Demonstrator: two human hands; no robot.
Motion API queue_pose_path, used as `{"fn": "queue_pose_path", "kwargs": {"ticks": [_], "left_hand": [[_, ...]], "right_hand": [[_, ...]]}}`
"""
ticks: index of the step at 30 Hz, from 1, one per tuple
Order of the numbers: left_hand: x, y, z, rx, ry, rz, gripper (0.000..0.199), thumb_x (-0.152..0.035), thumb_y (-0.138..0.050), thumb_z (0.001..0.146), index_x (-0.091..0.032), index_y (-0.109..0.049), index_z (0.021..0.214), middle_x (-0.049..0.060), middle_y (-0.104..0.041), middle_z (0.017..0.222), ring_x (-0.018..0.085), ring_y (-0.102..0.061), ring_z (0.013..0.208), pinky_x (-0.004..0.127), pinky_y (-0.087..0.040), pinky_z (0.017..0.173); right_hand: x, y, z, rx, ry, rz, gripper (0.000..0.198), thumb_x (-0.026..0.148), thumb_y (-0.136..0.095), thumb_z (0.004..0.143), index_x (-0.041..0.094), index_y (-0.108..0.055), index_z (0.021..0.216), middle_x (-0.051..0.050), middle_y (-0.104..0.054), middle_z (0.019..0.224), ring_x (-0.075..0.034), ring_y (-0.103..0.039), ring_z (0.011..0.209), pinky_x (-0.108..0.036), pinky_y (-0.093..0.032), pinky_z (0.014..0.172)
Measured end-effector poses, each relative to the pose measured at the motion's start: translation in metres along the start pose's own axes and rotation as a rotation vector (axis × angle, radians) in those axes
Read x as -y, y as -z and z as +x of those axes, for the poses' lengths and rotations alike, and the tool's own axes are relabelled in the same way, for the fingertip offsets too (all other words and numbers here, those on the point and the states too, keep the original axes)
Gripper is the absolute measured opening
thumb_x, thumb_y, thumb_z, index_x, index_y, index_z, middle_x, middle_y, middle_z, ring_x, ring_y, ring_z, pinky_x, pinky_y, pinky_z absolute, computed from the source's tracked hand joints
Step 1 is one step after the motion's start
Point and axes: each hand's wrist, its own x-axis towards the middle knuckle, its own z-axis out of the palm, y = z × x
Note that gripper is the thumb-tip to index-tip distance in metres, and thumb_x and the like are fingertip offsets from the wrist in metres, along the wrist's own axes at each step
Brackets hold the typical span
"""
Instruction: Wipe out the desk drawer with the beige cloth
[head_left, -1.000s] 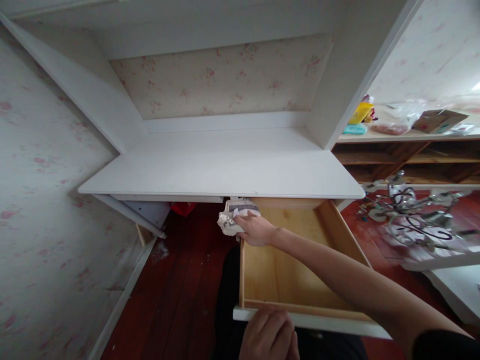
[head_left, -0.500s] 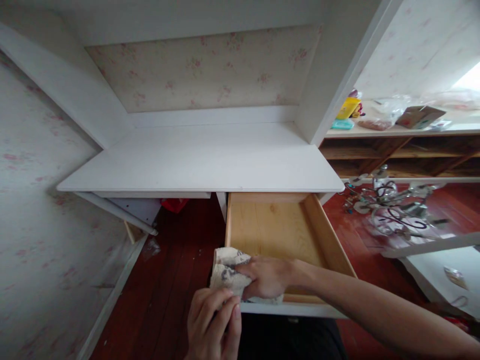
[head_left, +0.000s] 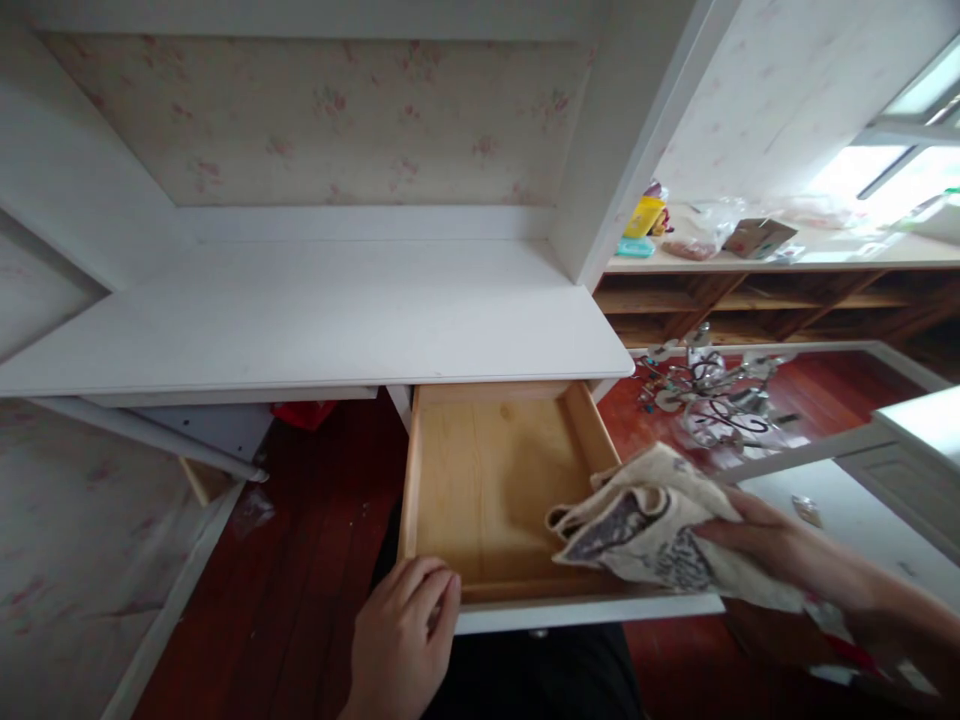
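Note:
A pale wooden drawer (head_left: 487, 480) stands pulled out from under a white desk (head_left: 315, 320), and nothing lies inside it. My left hand (head_left: 405, 640) rests on the front left corner of the drawer, fingers curled over its white front edge. My right hand (head_left: 780, 545) holds a crumpled cream cloth (head_left: 645, 525) with dark printed patterns over the drawer's front right corner.
Red wooden floor lies below the desk. A metal chandelier (head_left: 712, 395) lies on the floor to the right. Behind it a wooden shelf unit (head_left: 750, 300) carries a yellow container (head_left: 645, 215), a cardboard box (head_left: 757, 238) and bags. A white panel (head_left: 855, 500) lies at right.
My right hand has carried the cloth from the back left of the drawer, along its left side and front edge, to the front right corner. My left hand stayed at the drawer front.

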Motion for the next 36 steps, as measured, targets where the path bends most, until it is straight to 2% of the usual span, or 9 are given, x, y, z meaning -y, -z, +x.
{"fn": "queue_pose_path", "kwargs": {"ticks": [3, 7, 10, 14, 21, 25, 29, 32, 36], "left_hand": [[0.0, -0.001, 0.0, 0.055, -0.029, 0.041, 0.022, -0.024, -0.047, 0.093, -0.023, -0.066, 0.082, 0.0, -0.067, 0.083, 0.013, -0.062, 0.075, 0.025, -0.051, 0.07], [0.003, 0.0, -0.002, 0.082, -0.052, 0.057, 0.024, -0.025, -0.046, 0.094, -0.023, -0.066, 0.081, 0.0, -0.067, 0.082, 0.013, -0.063, 0.074, 0.025, -0.051, 0.069], [0.003, -0.001, -0.004, 0.064, -0.044, 0.068, 0.022, -0.023, -0.047, 0.093, -0.023, -0.065, 0.081, 0.0, -0.067, 0.082, 0.013, -0.062, 0.073, 0.025, -0.05, 0.069], [0.003, -0.002, -0.005, 0.115, 0.0, 0.03, 0.021, -0.024, -0.047, 0.093, -0.023, -0.064, 0.08, 0.0, -0.066, 0.08, 0.012, -0.062, 0.071, 0.023, -0.048, 0.068], [0.006, -0.004, -0.005, 0.143, 0.02, 0.01, 0.022, -0.025, -0.047, 0.094, -0.023, -0.062, 0.077, -0.001, -0.065, 0.077, 0.012, -0.061, 0.069, 0.023, -0.047, 0.065], [0.004, -0.007, -0.005, 0.081, -0.003, 0.054, 0.021, -0.024, -0.047, 0.093, -0.023, -0.062, 0.079, -0.001, -0.066, 0.079, 0.013, -0.062, 0.071, 0.025, -0.046, 0.067], [0.002, -0.008, -0.001, 0.028, -0.012, 0.074, 0.022, -0.023, -0.047, 0.093, -0.023, -0.063, 0.078, 0.0, -0.065, 0.077, 0.014, -0.061, 0.07, 0.027, -0.045, 0.066], [0.003, -0.01, 0.002, -0.015, -0.02, 0.106, 0.021, -0.022, -0.048, 0.093, -0.023, -0.063, 0.077, 0.0, -0.065, 0.077, 0.014, -0.06, 0.07, 0.028, -0.044, 0.066], [0.005, -0.013, 0.003, -0.046, -0.048, 0.142, 0.02, -0.02, -0.048, 0.092, -0.022, -0.062, 0.077, 0.0, -0.065, 0.075, 0.015, -0.059, 0.068, 0.029, -0.042, 0.065]], "right_hand": [[-0.001, 0.011, -0.013, -0.141, 0.021, 0.022, 0.047, 0.051, -0.043, 0.087, 0.026, -0.059, 0.124, -0.014, -0.072, 0.095, -0.028, -0.068, 0.079, -0.037, -0.055, 0.07], [-0.001, -0.01, -0.006, -0.161, 0.245, -0.388, 0.044, 0.038, -0.046, 0.088, 0.025, -0.058, 0.128, -0.015, -0.069, 0.108, -0.029, -0.064, 0.1, -0.039, -0.051, 0.09], [-0.011, -0.036, 0.015, -0.023, 0.379, -0.62, 0.054, 0.013, -0.046, 0.076, 0.023, -0.058, 0.128, -0.011, -0.062, 0.127, -0.026, -0.053, 0.124, -0.043, -0.037, 0.108], [-0.025, -0.049, 0.046, 0.116, 0.564, -0.725, 0.062, 0.001, -0.045, 0.065, 0.025, -0.061, 0.119, -0.006, -0.062, 0.127, -0.021, -0.052, 0.125, -0.044, -0.025, 0.115], [-0.022, -0.026, 0.116, -0.098, 0.819, -0.887, 0.05, 0.005, -0.048, 0.077, 0.019, -0.059, 0.123, -0.01, -0.064, 0.123, -0.023, -0.052, 0.123, -0.048, -0.017, 0.116], [-0.007, -0.014, 0.167, -0.248, 0.824, -0.956, 0.041, 0.01, -0.054, 0.076, 0.017, -0.063, 0.116, -0.014, -0.065, 0.119, -0.025, -0.055, 0.117, -0.047, -0.022, 0.111], [0.008, -0.007, 0.2, -0.295, 0.757, -1.018, 0.036, 0.013, -0.055, 0.077, 0.016, -0.064, 0.112, -0.014, -0.066, 0.117, -0.025, -0.057, 0.115, -0.043, -0.026, 0.106], [0.012, -0.006, 0.204, -0.305, 0.711, -1.024, 0.039, 0.011, -0.054, 0.076, 0.016, -0.062, 0.114, -0.013, -0.067, 0.115, -0.025, -0.059, 0.111, -0.043, -0.026, 0.106], [0.009, -0.011, 0.181, -0.264, 0.666, -0.972, 0.046, 0.009, -0.052, 0.074, 0.012, -0.059, 0.119, -0.014, -0.068, 0.112, -0.026, -0.063, 0.105, -0.044, -0.031, 0.104]]}}
